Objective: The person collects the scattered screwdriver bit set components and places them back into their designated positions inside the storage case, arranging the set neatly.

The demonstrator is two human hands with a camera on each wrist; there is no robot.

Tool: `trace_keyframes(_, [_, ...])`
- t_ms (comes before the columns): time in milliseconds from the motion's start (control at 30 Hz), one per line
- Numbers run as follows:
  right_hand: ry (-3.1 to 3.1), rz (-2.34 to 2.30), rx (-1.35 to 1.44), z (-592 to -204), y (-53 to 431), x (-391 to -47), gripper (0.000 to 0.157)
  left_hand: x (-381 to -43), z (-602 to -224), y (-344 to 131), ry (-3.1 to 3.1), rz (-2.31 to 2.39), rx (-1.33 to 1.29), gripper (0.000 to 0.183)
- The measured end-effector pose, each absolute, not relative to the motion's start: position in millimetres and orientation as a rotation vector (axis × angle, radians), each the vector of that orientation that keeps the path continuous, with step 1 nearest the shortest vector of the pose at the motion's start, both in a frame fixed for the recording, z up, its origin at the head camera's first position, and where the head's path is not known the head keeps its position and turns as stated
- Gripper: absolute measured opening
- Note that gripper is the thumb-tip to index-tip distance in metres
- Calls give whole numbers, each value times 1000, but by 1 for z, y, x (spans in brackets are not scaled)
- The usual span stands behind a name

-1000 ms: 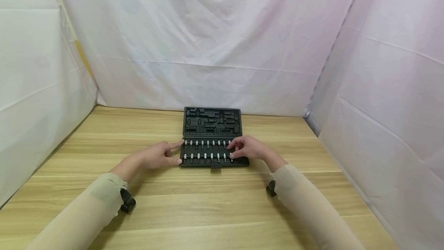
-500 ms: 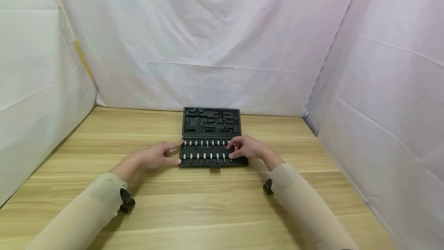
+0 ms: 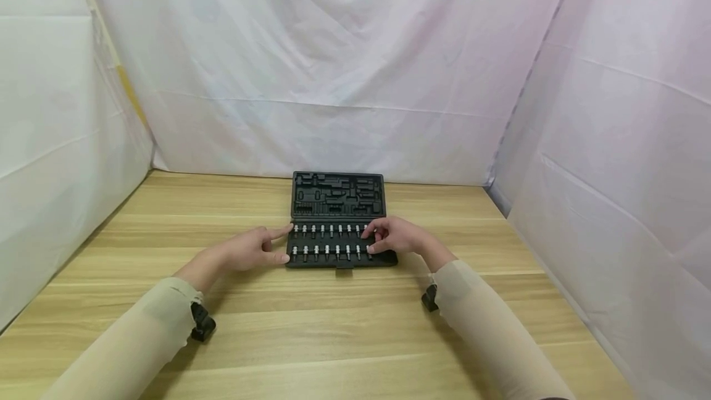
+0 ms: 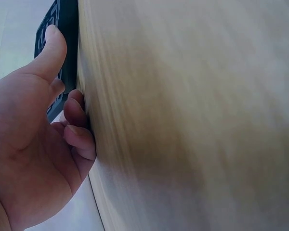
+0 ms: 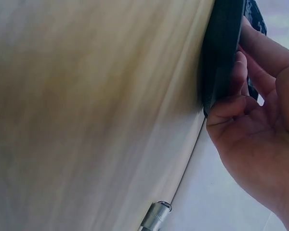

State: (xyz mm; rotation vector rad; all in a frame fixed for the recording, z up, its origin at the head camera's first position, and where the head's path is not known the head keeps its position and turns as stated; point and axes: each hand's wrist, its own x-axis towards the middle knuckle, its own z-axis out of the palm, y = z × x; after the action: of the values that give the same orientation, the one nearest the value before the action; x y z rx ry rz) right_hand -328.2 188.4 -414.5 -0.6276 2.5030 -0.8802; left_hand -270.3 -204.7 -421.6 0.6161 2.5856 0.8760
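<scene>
A black bit socket case (image 3: 337, 221) lies unfolded on the table, its base holding two rows of silver bit sockets (image 3: 337, 250). My left hand (image 3: 252, 248) rests at the base's left edge, index finger and thumb stretched apart toward its corners. In the left wrist view, the other fingers of the left hand (image 4: 43, 130) are bent against the tabletop. My right hand (image 3: 397, 236) reaches over the base's right end. Its thumb touches the rightmost front-row socket; its index fingertip is near the back row, apart from the thumb. The hand hides some back-row sockets.
A silver socket (image 5: 155, 216) shows at the bottom of the right wrist view. The case lid (image 3: 339, 195), with moulded hollows, leans back behind the base. White sheets (image 3: 344, 66) surround the wooden table (image 3: 311, 326) at the back and sides.
Both hands keep their places on the case. The whole head view has shifted very slightly, and nothing has visibly been taken or released.
</scene>
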Motion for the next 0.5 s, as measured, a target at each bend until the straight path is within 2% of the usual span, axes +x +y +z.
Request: trace_keyframes(500, [2509, -880, -645, -415, 191, -326, 30, -270, -422, -204, 2585, 879, 642, 88])
